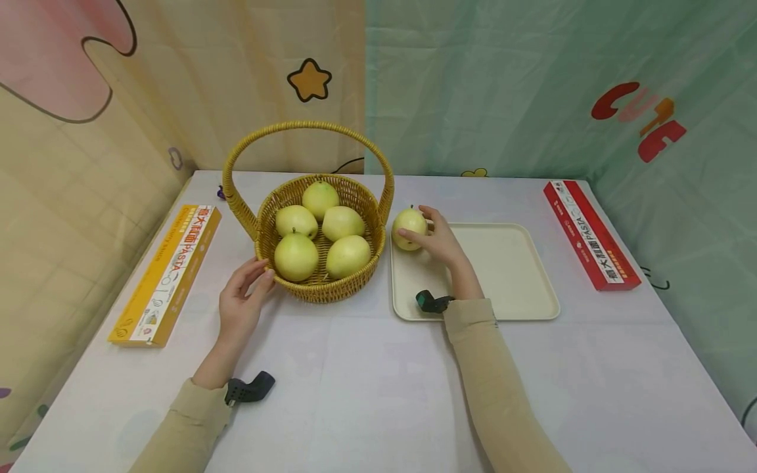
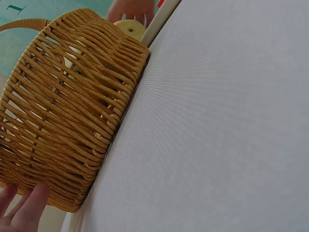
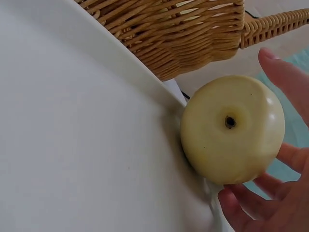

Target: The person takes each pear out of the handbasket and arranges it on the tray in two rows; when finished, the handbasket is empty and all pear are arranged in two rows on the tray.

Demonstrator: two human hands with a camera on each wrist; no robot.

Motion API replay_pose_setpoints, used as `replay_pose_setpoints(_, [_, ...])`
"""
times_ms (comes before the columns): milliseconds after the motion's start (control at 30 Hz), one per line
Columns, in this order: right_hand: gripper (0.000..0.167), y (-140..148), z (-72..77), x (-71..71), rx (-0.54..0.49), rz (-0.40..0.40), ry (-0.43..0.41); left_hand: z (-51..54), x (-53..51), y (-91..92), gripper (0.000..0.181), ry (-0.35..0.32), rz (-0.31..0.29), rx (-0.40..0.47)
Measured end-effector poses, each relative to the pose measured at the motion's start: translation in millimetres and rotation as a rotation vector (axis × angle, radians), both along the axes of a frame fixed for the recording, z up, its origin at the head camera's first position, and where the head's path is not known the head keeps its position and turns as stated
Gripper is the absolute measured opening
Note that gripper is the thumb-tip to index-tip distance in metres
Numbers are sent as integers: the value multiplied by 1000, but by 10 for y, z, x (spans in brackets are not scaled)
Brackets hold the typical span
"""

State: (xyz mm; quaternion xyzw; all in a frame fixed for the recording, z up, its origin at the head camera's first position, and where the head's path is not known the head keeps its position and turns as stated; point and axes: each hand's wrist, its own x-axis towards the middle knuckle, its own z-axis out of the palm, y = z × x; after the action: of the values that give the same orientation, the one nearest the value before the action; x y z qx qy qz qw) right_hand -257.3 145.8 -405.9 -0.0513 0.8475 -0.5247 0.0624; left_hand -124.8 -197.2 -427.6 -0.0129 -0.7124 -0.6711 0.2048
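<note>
A round, pale yellow-green pear (image 3: 231,130) sits at the left edge of the cream tray (image 1: 491,269). Around it curve the fingers of my right hand (image 1: 440,243); in the right wrist view the thumb stands off its surface while fingertips touch its side. Left of the tray stands a woven basket (image 1: 322,292) with a tall arched handle, holding several similar pears (image 1: 296,257). My left hand (image 1: 241,299) rests its fingertips against the basket's left side, fingers loosely bent, as the left wrist view also shows.
A yellow pasta box (image 1: 168,276) lies at the table's left side, a red pasta box (image 1: 591,235) at the right. Patterned curtains (image 1: 473,85) hang behind the white table (image 1: 355,394). The basket's handle (image 1: 307,125) arches high above the fruit.
</note>
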Motion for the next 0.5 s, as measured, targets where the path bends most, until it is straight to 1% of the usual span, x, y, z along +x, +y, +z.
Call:
replay_pose_setpoints(133, [85,41,62,17,1,-2,16,-6,1,-2,31,-5,0,-2])
replay_pose_setpoints(300, [83,100,165,41,-32,-14,79,-15,1,-7,31,-11,0,0])
replay_pose_setpoints(400, [82,122,260,69,-63,-25,128,-15,0,-7,31,-11,-2,5])
replay_pose_setpoints(500, [79,122,388,120,-97,-49,179,-12,-1,-5,31,-10,-3,7])
